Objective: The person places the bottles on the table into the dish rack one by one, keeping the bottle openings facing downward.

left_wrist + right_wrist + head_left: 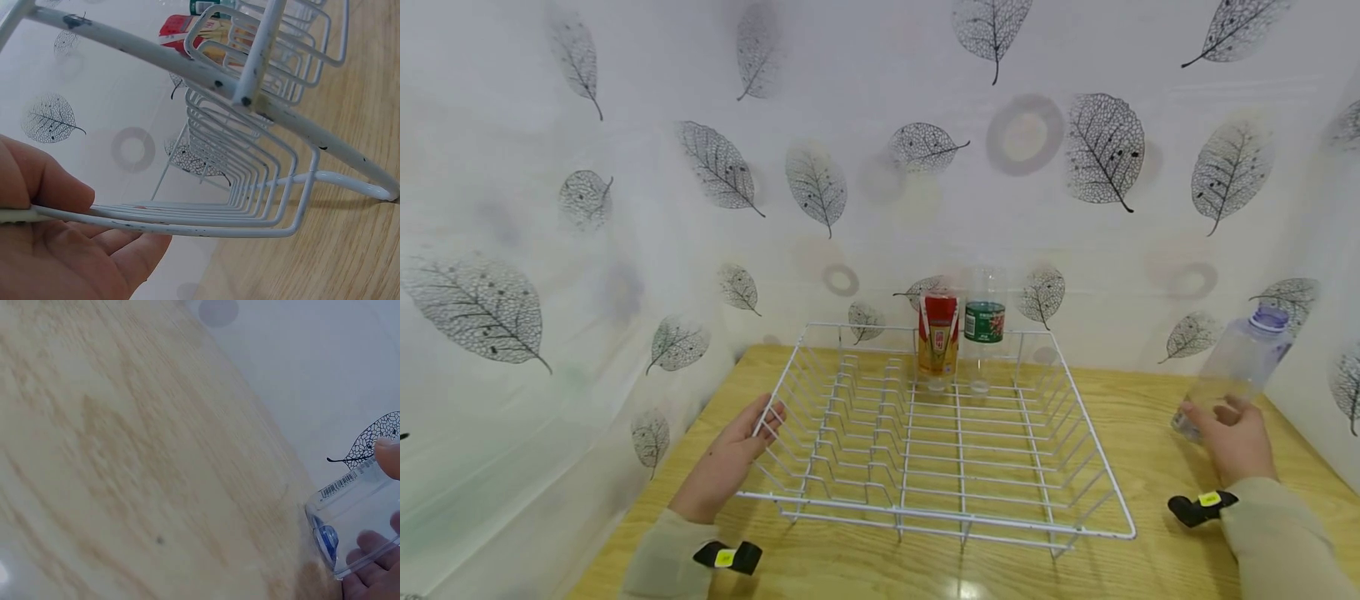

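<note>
A white wire dish rack stands on the wooden table. My left hand holds its left side; in the left wrist view the thumb lies over the rim wire and the fingers are beneath it. To the right of the rack, my right hand grips a clear plastic bottle with a purple neck, low on its body. The bottle leans to the right, neck up. Its base shows at the table in the right wrist view, but I cannot tell whether it touches.
At the back of the rack, a red and yellow package stands beside a clear bottle with a green label. A pale sheet printed with leaves hangs behind the wooden table and along its sides.
</note>
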Action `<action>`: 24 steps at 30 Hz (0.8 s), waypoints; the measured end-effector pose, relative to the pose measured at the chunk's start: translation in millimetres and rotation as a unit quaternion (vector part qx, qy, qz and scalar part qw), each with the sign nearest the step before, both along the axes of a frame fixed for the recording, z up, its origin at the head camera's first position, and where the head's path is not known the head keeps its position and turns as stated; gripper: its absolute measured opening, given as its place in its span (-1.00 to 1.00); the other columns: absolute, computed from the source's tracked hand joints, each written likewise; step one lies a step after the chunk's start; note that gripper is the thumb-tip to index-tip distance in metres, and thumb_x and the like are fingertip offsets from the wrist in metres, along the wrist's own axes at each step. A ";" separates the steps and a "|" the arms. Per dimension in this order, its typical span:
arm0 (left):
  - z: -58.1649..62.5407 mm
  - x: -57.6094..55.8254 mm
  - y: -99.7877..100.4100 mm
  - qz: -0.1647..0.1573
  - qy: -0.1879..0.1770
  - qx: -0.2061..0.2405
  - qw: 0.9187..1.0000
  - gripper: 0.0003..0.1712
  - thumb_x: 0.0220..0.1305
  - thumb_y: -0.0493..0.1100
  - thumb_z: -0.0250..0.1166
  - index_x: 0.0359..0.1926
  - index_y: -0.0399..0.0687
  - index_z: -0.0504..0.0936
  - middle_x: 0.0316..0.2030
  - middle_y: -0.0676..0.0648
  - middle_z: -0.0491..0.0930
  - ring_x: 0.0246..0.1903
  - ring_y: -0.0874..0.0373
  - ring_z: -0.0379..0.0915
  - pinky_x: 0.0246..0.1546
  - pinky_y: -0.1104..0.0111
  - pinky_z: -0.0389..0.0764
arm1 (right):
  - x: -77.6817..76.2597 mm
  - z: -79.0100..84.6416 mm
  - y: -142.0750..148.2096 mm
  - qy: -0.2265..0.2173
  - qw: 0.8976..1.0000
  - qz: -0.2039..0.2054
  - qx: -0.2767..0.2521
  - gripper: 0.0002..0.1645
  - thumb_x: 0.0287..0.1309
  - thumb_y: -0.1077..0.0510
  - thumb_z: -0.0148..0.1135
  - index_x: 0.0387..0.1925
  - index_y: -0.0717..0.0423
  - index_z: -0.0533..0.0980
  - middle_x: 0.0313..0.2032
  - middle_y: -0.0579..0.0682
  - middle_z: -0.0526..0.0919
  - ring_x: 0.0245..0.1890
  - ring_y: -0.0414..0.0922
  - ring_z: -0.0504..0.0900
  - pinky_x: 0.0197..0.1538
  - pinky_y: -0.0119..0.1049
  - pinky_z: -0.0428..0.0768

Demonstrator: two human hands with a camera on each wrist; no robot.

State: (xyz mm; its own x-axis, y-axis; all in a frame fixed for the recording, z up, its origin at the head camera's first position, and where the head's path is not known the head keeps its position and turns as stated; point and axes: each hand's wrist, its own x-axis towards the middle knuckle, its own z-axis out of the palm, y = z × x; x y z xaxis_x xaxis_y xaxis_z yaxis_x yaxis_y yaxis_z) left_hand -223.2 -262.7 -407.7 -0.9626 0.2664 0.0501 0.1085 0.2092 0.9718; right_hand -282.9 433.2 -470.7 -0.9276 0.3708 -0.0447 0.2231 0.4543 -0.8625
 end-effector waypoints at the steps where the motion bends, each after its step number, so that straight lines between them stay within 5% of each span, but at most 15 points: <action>1: -0.2 0.1 0.2 0.000 0.002 0.002 1.000 -0.31 0.58 -0.38 -0.23 0.58 -0.35 -0.28 0.52 -0.41 -0.05 0.50 -0.26 -0.10 0.42 0.14 0.10 | 0.4 0.4 0.1 -0.001 1.000 -0.002 0.001 0.28 0.36 -0.40 0.03 0.56 0.34 -0.37 0.49 0.52 -0.13 0.37 0.55 0.04 0.28 0.46 0.17; 15: -1.6 -2.3 0.1 0.003 -0.005 -0.004 1.000 -0.31 0.59 -0.38 -0.24 0.59 -0.31 -0.29 0.53 -0.40 -0.06 0.51 -0.24 -0.11 0.43 0.10 0.08 | 7.6 2.2 -9.3 0.026 1.000 -0.015 0.010 0.24 0.33 -0.40 0.09 0.58 0.30 -0.22 0.47 0.48 0.05 0.35 0.44 0.15 0.32 0.37 0.21; 19: 0.2 -2.1 0.6 0.007 -0.015 -0.017 1.000 -0.30 0.59 -0.36 -0.23 0.60 -0.28 -0.29 0.54 -0.37 -0.06 0.51 -0.23 -0.12 0.44 0.05 0.06 | 11.6 10.2 -19.2 0.057 0.998 0.001 0.031 0.19 0.35 -0.37 0.11 0.59 0.25 -0.18 0.42 0.43 0.18 0.31 0.35 0.21 0.33 0.22 0.28; 24: 3.8 -1.3 0.6 0.015 -0.019 -0.040 0.999 -0.29 0.61 -0.31 -0.16 0.60 -0.27 -0.25 0.54 -0.35 -0.02 0.51 -0.24 -0.12 0.46 -0.03 -0.05 | 16.4 26.8 -31.8 0.091 0.992 0.049 0.076 0.09 0.38 -0.33 0.12 0.60 0.15 -0.09 0.28 0.26 0.37 0.20 0.21 0.31 0.11 0.07 0.43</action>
State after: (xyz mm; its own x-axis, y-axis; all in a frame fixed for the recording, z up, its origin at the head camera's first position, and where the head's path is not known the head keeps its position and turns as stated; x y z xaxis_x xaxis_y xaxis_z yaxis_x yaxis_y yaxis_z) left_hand -224.4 -262.1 -403.9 -0.9708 0.2397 -0.0065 0.0649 0.2886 0.9552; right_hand -266.5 401.3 -443.8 -0.9470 0.2679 0.1770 0.0178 0.5942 -0.8041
